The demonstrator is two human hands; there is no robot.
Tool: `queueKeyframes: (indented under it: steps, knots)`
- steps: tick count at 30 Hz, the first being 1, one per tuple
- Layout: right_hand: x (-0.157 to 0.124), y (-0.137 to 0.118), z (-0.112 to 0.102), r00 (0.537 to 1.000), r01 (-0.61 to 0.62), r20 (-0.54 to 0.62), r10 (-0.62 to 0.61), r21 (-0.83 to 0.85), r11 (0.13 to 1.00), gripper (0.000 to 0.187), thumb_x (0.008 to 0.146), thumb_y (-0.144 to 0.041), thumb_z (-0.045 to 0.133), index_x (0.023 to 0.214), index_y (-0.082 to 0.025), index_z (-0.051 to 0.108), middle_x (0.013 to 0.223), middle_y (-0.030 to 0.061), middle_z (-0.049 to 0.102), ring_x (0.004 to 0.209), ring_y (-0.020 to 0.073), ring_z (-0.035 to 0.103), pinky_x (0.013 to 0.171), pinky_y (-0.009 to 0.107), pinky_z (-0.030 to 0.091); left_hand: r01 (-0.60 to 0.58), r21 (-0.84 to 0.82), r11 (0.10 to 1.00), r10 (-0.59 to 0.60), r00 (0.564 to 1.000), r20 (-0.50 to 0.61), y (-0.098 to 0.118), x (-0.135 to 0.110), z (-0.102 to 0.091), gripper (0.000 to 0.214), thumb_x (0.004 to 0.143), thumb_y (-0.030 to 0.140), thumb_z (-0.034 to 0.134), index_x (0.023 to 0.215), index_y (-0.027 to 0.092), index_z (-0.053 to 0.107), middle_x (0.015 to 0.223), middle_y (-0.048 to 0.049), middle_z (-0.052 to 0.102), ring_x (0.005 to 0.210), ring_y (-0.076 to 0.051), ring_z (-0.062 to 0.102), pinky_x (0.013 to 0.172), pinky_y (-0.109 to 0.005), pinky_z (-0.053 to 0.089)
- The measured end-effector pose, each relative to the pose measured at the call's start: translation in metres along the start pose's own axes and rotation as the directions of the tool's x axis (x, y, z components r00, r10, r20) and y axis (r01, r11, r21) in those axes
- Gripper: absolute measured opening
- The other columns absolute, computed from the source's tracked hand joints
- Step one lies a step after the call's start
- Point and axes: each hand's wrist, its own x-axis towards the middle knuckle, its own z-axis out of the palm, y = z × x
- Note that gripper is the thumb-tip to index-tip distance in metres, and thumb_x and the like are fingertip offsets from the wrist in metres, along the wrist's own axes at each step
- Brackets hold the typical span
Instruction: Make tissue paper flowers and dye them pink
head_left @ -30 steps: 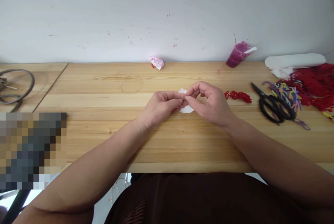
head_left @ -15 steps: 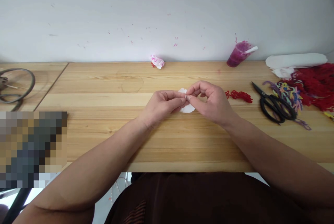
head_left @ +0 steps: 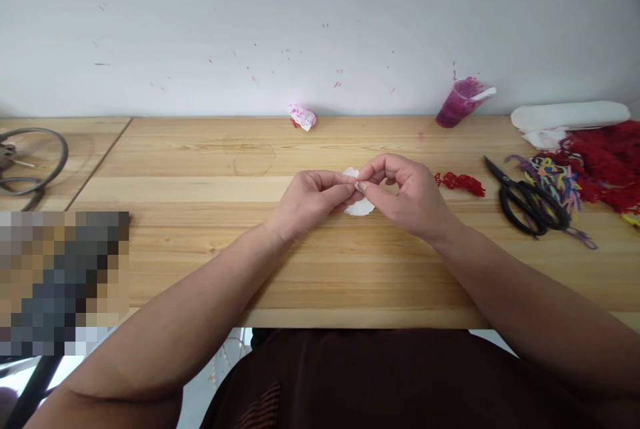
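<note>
Both hands meet just above the middle of the wooden table point(head_left: 280, 275). My left hand point(head_left: 320, 199) pinches a white, frilly-edged paper piece point(head_left: 361, 207) from the left. From the right, my right hand point(head_left: 403, 192) grips the same white paper, thumb and forefinger touching close to the left fingertips. The paper's centre is covered by my fingers, while its scalloped edge shows above and below them. A small bundle of red yarn point(head_left: 463, 183) lies just beyond my right hand.
Black scissors point(head_left: 533, 202) lie right, beside multicoloured yarn scraps point(head_left: 557, 179) and a red yarn pile point(head_left: 607, 165). A white roll point(head_left: 570, 114) sits behind them. By the wall stand a tilted purple-stained cup point(head_left: 459, 103) and a crumpled pink-spotted paper point(head_left: 303, 117). A grey cable point(head_left: 63, 149) curls at left.
My fingers have shifted very slightly at the pinch on the white paper, and a bit more folded white shows between the fingertips. The surrounding objects stay where they were.
</note>
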Motion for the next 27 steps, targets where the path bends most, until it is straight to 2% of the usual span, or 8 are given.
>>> queueKeyframes:
  steps: [6, 20, 27]
  knots:
    - [-0.0001, -0.0008, 0.0003, 1.000, 0.012, -0.006, -0.012, -0.003, 1.000, 0.005, 0.080, -0.019, 0.070, 0.083, -0.022, 0.069, 0.075, -0.0016, 0.073, 0.069, 0.0156, 0.064, 0.068, 0.032, 0.049, -0.006, 0.020, 1.000, 0.006, 1.000, -0.002, -0.0001, -0.0003, -0.0003, 0.022, 0.080, 0.033, 0.079, 0.091, 0.015, 0.083, 0.075, -0.0049, 0.073, 0.067, -0.012, 0.059, 0.063, -0.026, 0.044]
    - [0.0003, -0.0009, 0.0007, 0.999, 0.030, -0.013, -0.030, -0.013, 0.999, 0.004, 0.081, -0.020, 0.070, 0.083, -0.022, 0.068, 0.075, -0.0015, 0.072, 0.069, 0.0155, 0.064, 0.069, 0.032, 0.050, -0.085, 0.158, 0.984, 0.088, 0.996, -0.014, 0.0035, -0.0024, 0.0012, 0.024, 0.085, 0.038, 0.074, 0.088, 0.016, 0.083, 0.075, -0.0043, 0.074, 0.066, -0.012, 0.057, 0.065, -0.027, 0.044]
    - [0.0001, 0.0001, 0.0003, 0.999, 0.036, -0.013, -0.036, -0.022, 0.999, 0.005, 0.080, -0.020, 0.070, 0.083, -0.023, 0.068, 0.075, -0.0017, 0.072, 0.070, 0.0159, 0.064, 0.070, 0.032, 0.050, -0.072, 0.210, 0.975, 0.080, 0.996, -0.032, 0.0047, -0.0013, 0.0014, 0.024, 0.084, 0.038, 0.074, 0.084, 0.016, 0.082, 0.075, -0.0041, 0.074, 0.065, -0.013, 0.058, 0.064, -0.027, 0.045]
